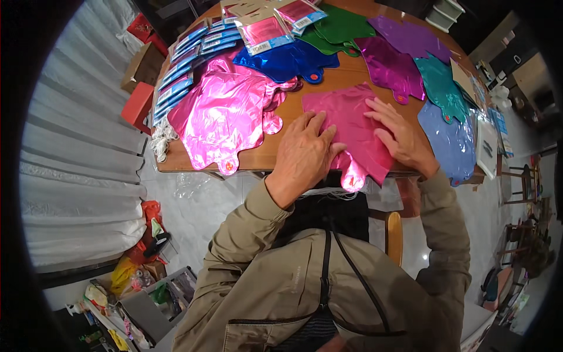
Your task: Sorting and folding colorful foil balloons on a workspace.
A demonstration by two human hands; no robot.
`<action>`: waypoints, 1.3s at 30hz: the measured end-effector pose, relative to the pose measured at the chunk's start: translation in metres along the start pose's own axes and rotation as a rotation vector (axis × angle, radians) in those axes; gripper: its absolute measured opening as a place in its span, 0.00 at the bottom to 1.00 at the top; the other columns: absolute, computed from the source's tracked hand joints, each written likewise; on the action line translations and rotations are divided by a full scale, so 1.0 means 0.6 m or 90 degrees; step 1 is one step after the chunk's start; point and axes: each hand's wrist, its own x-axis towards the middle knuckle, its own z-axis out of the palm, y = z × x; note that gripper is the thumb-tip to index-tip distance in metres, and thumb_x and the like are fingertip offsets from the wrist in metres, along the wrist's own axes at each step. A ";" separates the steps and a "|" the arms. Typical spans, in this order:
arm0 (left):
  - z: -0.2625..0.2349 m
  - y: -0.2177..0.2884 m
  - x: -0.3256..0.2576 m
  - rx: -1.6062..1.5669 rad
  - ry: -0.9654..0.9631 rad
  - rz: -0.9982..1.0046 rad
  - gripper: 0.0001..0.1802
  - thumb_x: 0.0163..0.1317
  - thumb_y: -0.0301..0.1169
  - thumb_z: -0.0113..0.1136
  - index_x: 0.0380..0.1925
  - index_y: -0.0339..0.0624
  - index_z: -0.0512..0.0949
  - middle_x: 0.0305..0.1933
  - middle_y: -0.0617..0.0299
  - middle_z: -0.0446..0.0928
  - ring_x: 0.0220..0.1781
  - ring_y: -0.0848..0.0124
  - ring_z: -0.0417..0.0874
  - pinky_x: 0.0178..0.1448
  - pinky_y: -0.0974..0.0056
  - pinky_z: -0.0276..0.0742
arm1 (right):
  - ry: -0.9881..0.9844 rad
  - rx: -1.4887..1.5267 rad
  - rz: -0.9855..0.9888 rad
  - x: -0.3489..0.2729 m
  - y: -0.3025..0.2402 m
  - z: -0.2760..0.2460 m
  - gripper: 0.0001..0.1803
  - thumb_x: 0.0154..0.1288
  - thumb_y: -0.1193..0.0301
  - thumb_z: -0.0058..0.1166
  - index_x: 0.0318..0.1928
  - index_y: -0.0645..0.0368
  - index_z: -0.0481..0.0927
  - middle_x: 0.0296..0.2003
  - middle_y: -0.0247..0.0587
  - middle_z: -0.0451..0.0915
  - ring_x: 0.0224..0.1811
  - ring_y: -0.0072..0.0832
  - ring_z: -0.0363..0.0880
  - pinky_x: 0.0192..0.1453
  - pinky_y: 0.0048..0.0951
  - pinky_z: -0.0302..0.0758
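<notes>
A flat magenta foil balloon (346, 117) lies at the near edge of the wooden table (346, 73), its tail hanging over the rim. My left hand (305, 154) presses flat on its left part, fingers spread. My right hand (399, 136) rests palm down on its right part, fingers spread toward the middle. Neither hand grips anything.
Several flat foil balloons cover the table: a pink stack (226, 117) at left, blue (287, 61), green (337, 28), purple (393, 64), teal (441, 87), pale blue (448, 141). Packaged balloons (267, 29) lie at the far side. Boxes (139, 104) stand left; clutter lies on the floor.
</notes>
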 end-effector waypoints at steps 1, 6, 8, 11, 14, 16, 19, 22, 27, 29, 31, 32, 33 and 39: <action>-0.001 0.001 0.004 0.014 0.001 -0.004 0.16 0.60 0.37 0.71 0.43 0.39 0.84 0.55 0.49 0.79 0.56 0.49 0.79 0.59 0.51 0.77 | -0.010 0.010 0.007 0.001 0.008 -0.008 0.22 0.70 0.78 0.54 0.63 0.63 0.79 0.74 0.46 0.73 0.78 0.47 0.69 0.81 0.43 0.66; -0.004 0.003 -0.006 0.022 -0.044 -0.091 0.18 0.61 0.35 0.72 0.48 0.39 0.84 0.56 0.48 0.78 0.53 0.50 0.78 0.57 0.52 0.77 | 0.051 -0.154 0.106 0.013 -0.081 -0.022 0.24 0.67 0.75 0.58 0.64 0.63 0.78 0.65 0.45 0.79 0.65 0.45 0.78 0.69 0.38 0.74; -0.001 0.002 -0.004 0.027 -0.028 -0.092 0.17 0.60 0.35 0.72 0.46 0.39 0.84 0.55 0.49 0.77 0.52 0.51 0.76 0.56 0.52 0.75 | 0.054 -0.159 0.105 0.010 -0.080 -0.021 0.24 0.67 0.74 0.60 0.64 0.63 0.78 0.64 0.45 0.79 0.63 0.44 0.78 0.67 0.38 0.74; 0.004 -0.003 0.003 0.058 0.028 -0.099 0.15 0.59 0.36 0.71 0.42 0.39 0.83 0.49 0.50 0.74 0.47 0.54 0.73 0.51 0.54 0.71 | 0.071 -0.168 0.088 0.009 -0.071 -0.019 0.25 0.65 0.71 0.63 0.62 0.62 0.79 0.60 0.44 0.81 0.58 0.42 0.80 0.63 0.37 0.75; 0.013 -0.004 0.015 0.057 0.030 -0.121 0.14 0.59 0.35 0.70 0.41 0.39 0.82 0.49 0.49 0.74 0.47 0.54 0.73 0.51 0.54 0.71 | 0.106 -0.221 0.121 0.010 -0.020 -0.017 0.24 0.65 0.69 0.64 0.61 0.62 0.79 0.58 0.44 0.80 0.55 0.44 0.80 0.59 0.38 0.76; 0.018 -0.003 0.022 0.062 0.035 -0.151 0.13 0.60 0.34 0.69 0.41 0.39 0.82 0.49 0.48 0.74 0.47 0.54 0.73 0.51 0.54 0.71 | 0.137 -0.270 0.144 0.020 0.012 -0.018 0.23 0.66 0.68 0.64 0.60 0.62 0.80 0.57 0.45 0.80 0.52 0.45 0.81 0.55 0.38 0.78; 0.023 -0.001 0.027 0.059 0.025 -0.179 0.12 0.60 0.33 0.69 0.42 0.40 0.82 0.52 0.49 0.76 0.49 0.53 0.75 0.53 0.54 0.73 | 0.122 -0.267 0.209 0.039 0.023 -0.019 0.24 0.66 0.67 0.64 0.60 0.61 0.80 0.57 0.43 0.81 0.54 0.43 0.81 0.58 0.37 0.77; 0.023 -0.002 0.025 0.059 0.013 -0.207 0.12 0.61 0.31 0.69 0.43 0.41 0.83 0.55 0.49 0.77 0.51 0.53 0.76 0.55 0.53 0.74 | 0.107 -0.262 0.272 0.048 0.023 -0.017 0.24 0.67 0.66 0.64 0.61 0.60 0.80 0.56 0.41 0.82 0.55 0.41 0.81 0.60 0.35 0.76; -0.001 0.021 -0.025 -0.093 0.023 0.021 0.10 0.60 0.29 0.68 0.42 0.42 0.84 0.55 0.52 0.77 0.52 0.55 0.76 0.54 0.55 0.74 | 0.126 -0.270 0.214 0.030 -0.013 -0.010 0.23 0.67 0.64 0.63 0.59 0.60 0.81 0.49 0.44 0.83 0.50 0.45 0.82 0.55 0.40 0.77; 0.005 0.027 -0.028 -0.093 -0.011 0.021 0.11 0.59 0.29 0.68 0.42 0.42 0.84 0.55 0.54 0.78 0.53 0.56 0.76 0.54 0.55 0.74 | 0.136 -0.267 0.211 0.037 0.011 -0.009 0.22 0.67 0.64 0.63 0.58 0.61 0.81 0.48 0.44 0.84 0.50 0.46 0.82 0.55 0.40 0.77; 0.011 0.031 -0.024 -0.092 -0.041 0.023 0.11 0.58 0.28 0.68 0.42 0.42 0.85 0.56 0.55 0.78 0.53 0.57 0.76 0.55 0.56 0.74 | 0.149 -0.267 0.206 0.048 0.028 -0.012 0.21 0.67 0.64 0.63 0.56 0.61 0.82 0.46 0.45 0.84 0.49 0.46 0.82 0.55 0.40 0.77; 0.012 0.033 -0.024 -0.090 -0.040 0.018 0.11 0.58 0.28 0.68 0.42 0.42 0.85 0.56 0.55 0.78 0.53 0.57 0.76 0.55 0.56 0.74 | 0.146 -0.265 0.202 0.054 0.028 -0.010 0.21 0.67 0.64 0.63 0.56 0.61 0.82 0.46 0.45 0.84 0.49 0.46 0.82 0.55 0.40 0.77; 0.013 0.034 -0.023 -0.085 -0.036 0.008 0.12 0.58 0.28 0.67 0.43 0.42 0.85 0.56 0.55 0.78 0.54 0.57 0.76 0.55 0.56 0.74 | 0.141 -0.296 0.186 0.061 0.026 -0.009 0.20 0.67 0.64 0.63 0.56 0.61 0.82 0.47 0.44 0.84 0.50 0.45 0.82 0.55 0.39 0.77; 0.015 0.040 -0.017 -0.046 -0.024 -0.040 0.14 0.59 0.28 0.68 0.46 0.41 0.84 0.56 0.55 0.78 0.55 0.57 0.76 0.56 0.56 0.75 | 0.108 -0.270 0.030 0.164 -0.034 0.016 0.19 0.66 0.64 0.65 0.54 0.59 0.83 0.50 0.42 0.85 0.50 0.42 0.83 0.56 0.36 0.77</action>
